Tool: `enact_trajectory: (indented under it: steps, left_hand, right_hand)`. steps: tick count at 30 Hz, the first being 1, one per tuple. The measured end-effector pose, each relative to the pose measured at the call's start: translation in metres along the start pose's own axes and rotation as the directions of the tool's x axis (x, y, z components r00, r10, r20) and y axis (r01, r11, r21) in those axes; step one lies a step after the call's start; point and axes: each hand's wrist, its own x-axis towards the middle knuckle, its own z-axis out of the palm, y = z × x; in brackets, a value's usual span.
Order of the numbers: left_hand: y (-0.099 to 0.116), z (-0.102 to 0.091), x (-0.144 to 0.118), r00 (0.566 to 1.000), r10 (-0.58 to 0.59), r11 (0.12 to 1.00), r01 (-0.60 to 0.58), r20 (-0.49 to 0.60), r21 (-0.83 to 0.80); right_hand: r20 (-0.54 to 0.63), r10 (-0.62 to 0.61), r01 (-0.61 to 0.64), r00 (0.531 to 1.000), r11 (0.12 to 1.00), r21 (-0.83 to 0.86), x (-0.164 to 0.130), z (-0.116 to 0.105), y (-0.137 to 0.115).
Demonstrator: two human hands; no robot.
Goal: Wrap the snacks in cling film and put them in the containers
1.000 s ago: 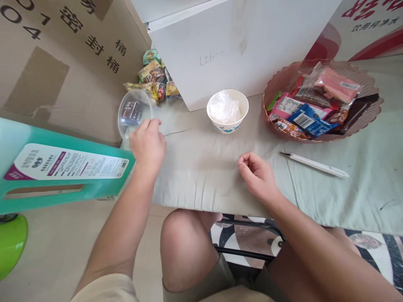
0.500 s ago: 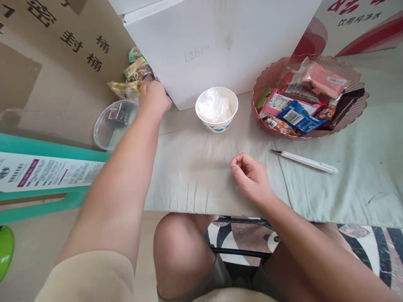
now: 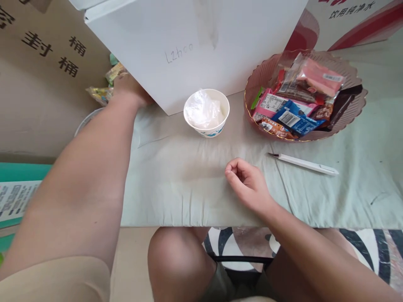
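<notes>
I saw the snack packets (image 3: 108,82) heaped at the far left, wedged between the cardboard carton and the white box. Small, crinkly, yellow and green wrappers, lying loose and tilted. The box corner and my arm hid most of them; I couldn't tell how many.

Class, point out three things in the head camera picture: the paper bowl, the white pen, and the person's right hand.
paper bowl (image 3: 210,128): head view, on its outer front wall.
white pen (image 3: 307,164): head view, mid-barrel.
right hand (image 3: 244,184): head view, middle of the loosely curled hand.
</notes>
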Motion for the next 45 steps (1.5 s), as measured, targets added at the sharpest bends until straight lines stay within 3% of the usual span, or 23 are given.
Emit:
enact_trajectory:
  steps: [4, 7, 9, 10, 11, 12, 13, 15, 16, 17, 18, 19, 21, 23, 25, 28, 31, 33, 35, 40, 42, 45]
  left_hand:
    - [0.004, -0.017, -0.015, 0.996, -0.067, 0.98, 0.076, -0.056, 0.183]
    - [0.007, -0.042, -0.032, 0.989, -0.041, 0.969, 0.074, -0.14, 0.237]
    - [0.013, -0.063, -0.053, 0.964, -0.126, 0.952, 0.184, -0.233, 0.245]
    - [0.017, -0.074, -0.067, 0.939, -0.2, 0.937, 0.267, -0.281, 0.224]
    - [0.023, -0.083, -0.084, 0.872, -0.362, 0.887, 0.431, -0.329, 0.166]
    - [0.029, -0.092, -0.105, 0.849, -0.42, 0.871, 0.476, -0.32, 0.121]
    - [0.036, -0.097, -0.127, 0.859, -0.422, 0.889, 0.455, -0.29, 0.054]
    - [0.056, -0.095, -0.177, 0.849, -0.41, 0.912, 0.395, -0.333, -0.115]
    - [0.068, -0.087, -0.2, 0.865, -0.391, 0.909, 0.308, -0.315, -0.281]
    - [0.081, -0.075, -0.222, 0.917, -0.333, 0.861, 0.202, -0.218, -0.466]
    - [0.096, -0.057, -0.239, 0.966, -0.246, 0.743, 0.138, -0.076, -0.655]
    - [0.111, -0.037, -0.252, 0.986, -0.159, 0.571, 0.14, 0.058, -0.809]
    - [0.14, 0.007, -0.266, 0.947, 0.061, 0.242, 0.291, 0.314, -0.925]
    - [0.164, 0.048, -0.266, 0.889, 0.17, 0.02, 0.428, 0.425, -0.904]
    - [0.178, 0.075, -0.259, 0.844, 0.17, -0.126, 0.531, 0.509, -0.838]
    - [0.188, 0.089, -0.248, 0.791, 0.187, -0.232, 0.612, 0.582, -0.756]
    - [0.19, 0.088, -0.242, 0.781, 0.256, -0.234, 0.622, 0.57, -0.747]
    - [0.19, 0.087, -0.241, 0.791, 0.269, -0.184, 0.602, 0.55, -0.777]
    - [0.19, 0.089, -0.241, 0.817, 0.252, -0.117, 0.558, 0.519, -0.822]
    - [0.183, 0.103, -0.241, 0.941, 0.167, -0.027, 0.303, 0.295, -0.952]
    - [0.176, 0.107, -0.24, 0.954, 0.165, 0.032, 0.25, 0.252, -0.968]
    - [0.163, 0.105, -0.239, 0.943, 0.224, 0.132, 0.222, 0.248, -0.966]
  right_hand:
    - [-0.01, 0.002, -0.002, 1.0, 1.0, -0.012, -0.001, 0.001, 0.001]
    - [-0.027, 0.01, -0.01, 1.0, 1.0, 0.01, -0.001, 0.0, 0.002]
    - [-0.041, 0.013, -0.012, 0.999, 0.999, 0.037, -0.001, -0.002, 0.003]
    - [-0.049, 0.013, -0.011, 0.999, 0.999, 0.047, -0.002, -0.004, 0.003]
    - [-0.058, 0.012, -0.008, 0.998, 0.998, 0.055, -0.002, -0.005, 0.003]
    - [-0.066, 0.008, -0.004, 0.998, 0.998, 0.06, -0.003, -0.007, 0.002]
    - [-0.073, 0.001, 0.003, 0.997, 0.998, 0.064, -0.003, -0.009, 0.002]
    - [-0.091, -0.022, 0.028, 0.996, 0.998, 0.065, -0.006, -0.014, 0.001]
    - [-0.102, -0.038, 0.044, 0.994, 0.997, 0.06, -0.008, -0.017, 0.0]
    - [-0.117, -0.057, 0.063, 0.991, 0.997, 0.048, -0.009, -0.021, 0.0]
    - [-0.138, -0.079, 0.085, 0.987, 0.996, 0.031, -0.011, -0.025, 0.0]
    - [-0.163, -0.104, 0.107, 0.981, 0.994, 0.008, -0.012, -0.03, 0.001]
    - [-0.229, -0.158, 0.15, 0.96, 0.987, -0.051, -0.015, -0.044, 0.005]
    - [-0.314, -0.227, 0.19, 0.922, 0.971, -0.144, -0.018, -0.061, 0.011]
    - [-0.391, -0.294, 0.201, 0.872, 0.944, -0.26, -0.022, -0.081, 0.018]
    - [-0.395, -0.388, 0.251, 0.833, 0.9, -0.356, -0.028, -0.109, 0.028]
    - [-0.211, -0.516, 0.428, 0.83, 0.833, -0.352, -0.033, -0.122, 0.03]
    - [-0.089, -0.57, 0.524, 0.817, 0.798, -0.297, -0.033, -0.12, 0.027]
    - [-0.038, -0.568, 0.544, 0.822, 0.805, -0.237, -0.033, -0.112, 0.024]
    - [-0.055, -0.531, 0.475, 0.845, 0.796, -0.376, -0.03, -0.093, 0.024]
    - [-0.097, -0.532, 0.434, 0.841, 0.771, -0.466, -0.029, -0.097, 0.027]
    - [-0.208, -0.48, 0.256, 0.852, 0.729, -0.635, -0.029, -0.111, 0.034]
